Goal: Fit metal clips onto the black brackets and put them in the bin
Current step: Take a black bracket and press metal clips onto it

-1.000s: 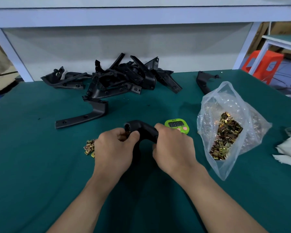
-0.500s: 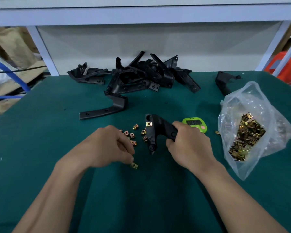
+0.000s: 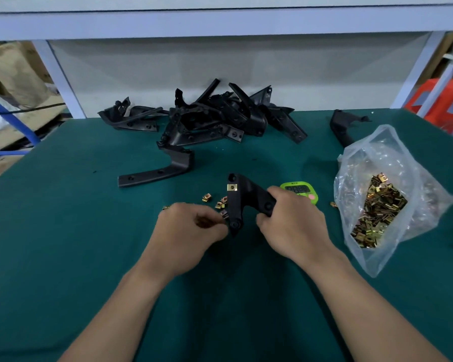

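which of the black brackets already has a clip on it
The bracket gripped by the right hand: a gold clip sits on its upper arm. Those in the pile, the lone L-shaped bracket and the far-right bracket show none.

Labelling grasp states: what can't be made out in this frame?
Head view only.
left hand: motion-blurred; whether its fingers pinch a clip is unclear.
timer digits: blurred, right hand covers its edge.
bracket, right end: hidden inside the right hand.
bin: outside the frame.

Soft, even light from above; faint shadows on the surface (image 3: 63,244); left hand (image 3: 191,228) motion-blurred; frame edges bow with wide-angle distortion
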{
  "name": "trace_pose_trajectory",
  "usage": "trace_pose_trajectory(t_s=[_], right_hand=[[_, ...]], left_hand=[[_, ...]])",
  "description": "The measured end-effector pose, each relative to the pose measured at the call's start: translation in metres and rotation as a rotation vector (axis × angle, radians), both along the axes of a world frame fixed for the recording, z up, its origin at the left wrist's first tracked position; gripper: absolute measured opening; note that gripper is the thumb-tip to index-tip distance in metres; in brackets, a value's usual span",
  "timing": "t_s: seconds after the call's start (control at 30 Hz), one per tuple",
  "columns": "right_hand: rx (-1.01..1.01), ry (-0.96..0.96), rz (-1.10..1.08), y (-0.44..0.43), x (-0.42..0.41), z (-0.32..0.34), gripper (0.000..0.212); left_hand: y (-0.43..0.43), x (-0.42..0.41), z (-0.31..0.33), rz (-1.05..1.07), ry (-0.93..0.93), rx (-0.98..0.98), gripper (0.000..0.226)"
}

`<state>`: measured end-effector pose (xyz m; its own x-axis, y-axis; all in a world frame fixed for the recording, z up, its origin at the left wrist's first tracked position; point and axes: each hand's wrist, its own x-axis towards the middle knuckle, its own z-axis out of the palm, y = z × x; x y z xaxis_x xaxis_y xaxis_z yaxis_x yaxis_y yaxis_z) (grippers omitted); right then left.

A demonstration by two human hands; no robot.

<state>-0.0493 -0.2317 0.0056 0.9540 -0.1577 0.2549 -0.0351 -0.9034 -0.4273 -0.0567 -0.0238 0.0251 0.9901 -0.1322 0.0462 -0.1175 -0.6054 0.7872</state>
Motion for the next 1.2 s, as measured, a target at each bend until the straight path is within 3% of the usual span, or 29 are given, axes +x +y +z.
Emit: trace_pose_trajectory(t_s=[0.13,0.37,0.5,0.8,1.2], right_hand=[[0.037,0.009,-0.029,-0.007,0.002,0.002,0.021],[0.043,0.005,-0.043,-0.011,0.003,0.004,0.02],[0.038,0.014,-0.047,-0.01,0.002,0.004,0.021],[0.008,0.117,-0.027,-0.012,-0.001,0.005,0.018],[-0.298,0.145,0.029,-0.006,-0.011,0.022,0.024]], left_hand=[[-0.019,-0.002,-0.009,0.112,-0.047,-0.114,0.014],[-0.013,-0.005,-0.012,0.153,-0.189,0.077,0.025],[-0.008,0.0,-0.014,0.181,-0.232,0.067,0.034],[-0.008,0.006,-0.02,0.209,-0.218,0.028,0.023],[-0.008,0.005,-0.018,0.19,-0.197,0.018,0.017]])
